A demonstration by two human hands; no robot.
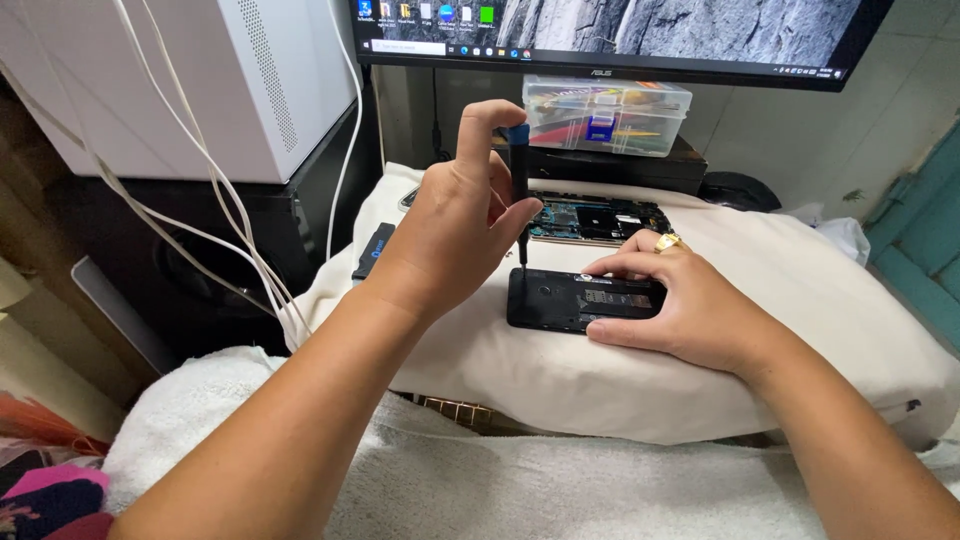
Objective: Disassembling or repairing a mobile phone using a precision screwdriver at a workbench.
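Your left hand [455, 225] grips the screwdriver [520, 190] upright on the opened phone [560, 300]; your right hand [680, 305] pins it, unscrewing unfinished.

Room's tight up front: opened laptop [597, 218] lies just behind the phone [580, 300], w/ the clear plastic box [606, 115] and monitor [620, 35] stacked behind that. My left hand [455, 225] w/ the screwdriver [521, 185] blocks the phone's left end; my right hand [680, 305] covers its right end. Left side: white cables [215, 190] hang by the white case [200, 80], small dark device [373, 252] at cushion [800, 290] edge. Cushion right of my right hand is bare.
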